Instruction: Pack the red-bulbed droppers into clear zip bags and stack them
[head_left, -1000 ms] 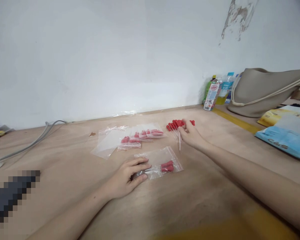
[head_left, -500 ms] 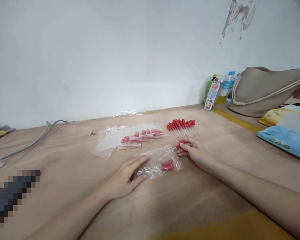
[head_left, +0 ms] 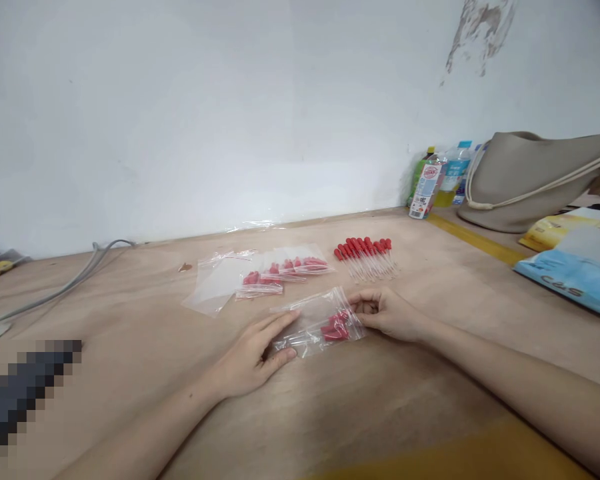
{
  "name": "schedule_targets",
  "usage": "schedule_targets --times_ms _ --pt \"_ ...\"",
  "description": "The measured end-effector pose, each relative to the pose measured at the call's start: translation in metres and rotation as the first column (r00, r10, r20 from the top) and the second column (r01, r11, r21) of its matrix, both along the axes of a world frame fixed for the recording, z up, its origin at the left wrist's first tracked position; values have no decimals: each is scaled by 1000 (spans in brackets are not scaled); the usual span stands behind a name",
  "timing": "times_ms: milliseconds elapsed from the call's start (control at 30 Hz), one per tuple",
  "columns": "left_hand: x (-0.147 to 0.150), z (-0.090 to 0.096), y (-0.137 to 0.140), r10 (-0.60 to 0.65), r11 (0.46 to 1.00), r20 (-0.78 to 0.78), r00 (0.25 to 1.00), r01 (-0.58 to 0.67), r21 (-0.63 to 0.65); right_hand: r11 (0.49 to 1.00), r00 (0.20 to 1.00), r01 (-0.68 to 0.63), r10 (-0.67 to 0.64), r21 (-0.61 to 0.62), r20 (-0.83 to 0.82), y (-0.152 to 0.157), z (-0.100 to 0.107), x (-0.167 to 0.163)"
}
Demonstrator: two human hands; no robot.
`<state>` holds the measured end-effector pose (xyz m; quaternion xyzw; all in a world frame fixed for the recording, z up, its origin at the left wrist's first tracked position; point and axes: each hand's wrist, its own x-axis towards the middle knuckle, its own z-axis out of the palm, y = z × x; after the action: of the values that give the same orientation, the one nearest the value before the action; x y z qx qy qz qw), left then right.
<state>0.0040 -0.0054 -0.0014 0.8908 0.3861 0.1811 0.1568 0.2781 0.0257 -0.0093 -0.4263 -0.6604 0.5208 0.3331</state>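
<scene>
A clear zip bag (head_left: 310,343) lies flat on the wooden table, its mouth toward the right. Several red-bulbed droppers (head_left: 336,328) are inside, bulbs near the mouth. My left hand (head_left: 254,355) rests on the closed end of the bag, fingers stretched and thumb apart. At the mouth, my right hand (head_left: 384,315) has its fingers closed on the bag's edge, close to the uppermost bulb; its fingertips are partly hidden. Beyond it, loose red-bulbed droppers (head_left: 363,248) lie in a row. Farther left, filled zip bags (head_left: 290,267) overlap beside flat zip bags (head_left: 217,283) without droppers.
Drink bottles (head_left: 425,190) and a grey bag (head_left: 525,180) stand at the back right. Blue and yellow packages (head_left: 573,267) lie in front of them. A grey cable (head_left: 75,283) runs along the left, and the wall (head_left: 280,120) closes off the back.
My right hand has moved slightly down and left to the bag's mouth. The dropper it held is now inside the zip bag with the others. My left hand stays put.
</scene>
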Motion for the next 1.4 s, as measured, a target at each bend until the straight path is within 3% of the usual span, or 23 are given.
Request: schedule_targets --times_ms 167,300,400,467,533,600,700,833,967,1233,1300,1400 --pt "0 0 0 -21 1000 31 999 20 16 997 996 -63 60 -45 -67 -4 3 -4" --pt "0 0 0 -6 1000 7 1000 6 6 998 998 -63 63 -22 16 -4 3 -5" --pt "0 1 0 -19 1000 -10 1000 19 -6 996 992 83 -85 23 94 3 -3 -1" --pt "1 0 1 -31 999 -7 999 31 -6 963 959 215 -239 161 151 11 -6 4" --pt "0 0 1 -36 999 -5 999 36 -2 890 892 286 -383 356 241 22 -6 9" --pt "0 -1 2 -38 999 -14 999 38 -1 808 797 270 -493 524 349 34 -1 12" --pt "0 -1 2 -41 999 -27 999 41 0 742 630 202 -598 639 496 52 12 9" --pt "0 -1 2 -36 999 -38 999 37 7 764 452 216 -630 608 631 74 23 -8" --pt "0 -1 1 -33 999 -52 998 33 0 800 357 260 -600 541 715 90 23 -28" --pt "-1 -3 2 -35 999 -72 997 35 4 804 410 339 -594 490 692 90 28 -34" --pt "-1 -2 2 -36 999 -68 997 37 7 776 522 369 -628 511 577 84 28 -25" --pt "0 -1 1 -30 1000 -77 997 31 5 745 757 427 -604 512 248 70 18 -8"
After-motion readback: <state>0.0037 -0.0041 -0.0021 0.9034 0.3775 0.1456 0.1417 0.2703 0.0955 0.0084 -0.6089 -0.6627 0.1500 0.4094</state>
